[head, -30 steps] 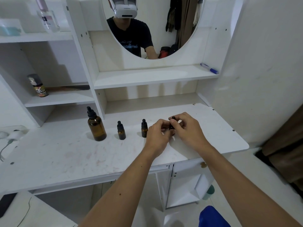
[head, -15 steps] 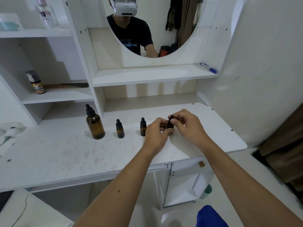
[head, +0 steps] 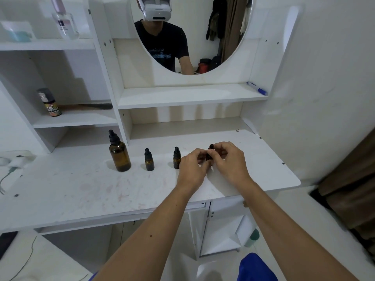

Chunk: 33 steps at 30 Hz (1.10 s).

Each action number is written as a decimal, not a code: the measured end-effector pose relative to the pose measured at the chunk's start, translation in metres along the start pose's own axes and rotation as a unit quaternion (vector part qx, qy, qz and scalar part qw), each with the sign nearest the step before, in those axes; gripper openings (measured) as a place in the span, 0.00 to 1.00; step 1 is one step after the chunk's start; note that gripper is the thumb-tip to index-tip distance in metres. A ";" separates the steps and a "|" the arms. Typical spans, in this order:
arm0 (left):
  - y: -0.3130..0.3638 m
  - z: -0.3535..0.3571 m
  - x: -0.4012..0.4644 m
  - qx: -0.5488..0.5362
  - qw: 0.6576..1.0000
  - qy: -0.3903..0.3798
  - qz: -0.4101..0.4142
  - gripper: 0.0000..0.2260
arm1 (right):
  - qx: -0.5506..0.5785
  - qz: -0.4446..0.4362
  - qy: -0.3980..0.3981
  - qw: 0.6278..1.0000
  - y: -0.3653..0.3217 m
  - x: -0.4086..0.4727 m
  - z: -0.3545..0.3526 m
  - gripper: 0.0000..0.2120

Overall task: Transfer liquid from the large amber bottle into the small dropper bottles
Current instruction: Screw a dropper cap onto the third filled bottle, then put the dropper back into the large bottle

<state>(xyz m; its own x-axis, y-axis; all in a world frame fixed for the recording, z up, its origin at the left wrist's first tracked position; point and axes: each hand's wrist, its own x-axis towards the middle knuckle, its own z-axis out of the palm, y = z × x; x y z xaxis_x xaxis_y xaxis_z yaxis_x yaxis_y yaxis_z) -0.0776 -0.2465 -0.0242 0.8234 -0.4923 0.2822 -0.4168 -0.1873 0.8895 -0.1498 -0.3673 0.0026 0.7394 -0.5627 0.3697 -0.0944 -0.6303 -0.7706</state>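
Dropper bottle (head: 209,156) now lifted slightly at right end of row; we pinch body with left hand (head: 192,169), right hand (head: 229,161) pinching cap, likely unscrewing. Large amber bottle (head: 119,155) untouched, capped.

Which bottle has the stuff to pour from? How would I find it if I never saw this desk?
Look at the white desk under the round mirror. A row of dark bottles stands along it, and the large amber bottle is at the left end, by the shelf divider. It is far taller and fatter than the small dropper bottles beside it.
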 end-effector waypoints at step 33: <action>-0.042 -0.228 -0.081 -0.044 0.980 0.173 -0.089 0.20 | 0.078 -0.132 -0.186 0.970 -0.179 0.002 0.091 0.15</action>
<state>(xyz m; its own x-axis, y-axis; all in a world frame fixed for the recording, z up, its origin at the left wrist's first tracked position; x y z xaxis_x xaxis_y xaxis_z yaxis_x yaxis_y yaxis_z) -0.0386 -0.0047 -0.0021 0.9675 -0.1378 0.2119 -0.2331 -0.1622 0.9588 -0.0704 -0.2066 0.0942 0.9166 -0.1416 0.3739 0.2121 -0.6207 -0.7548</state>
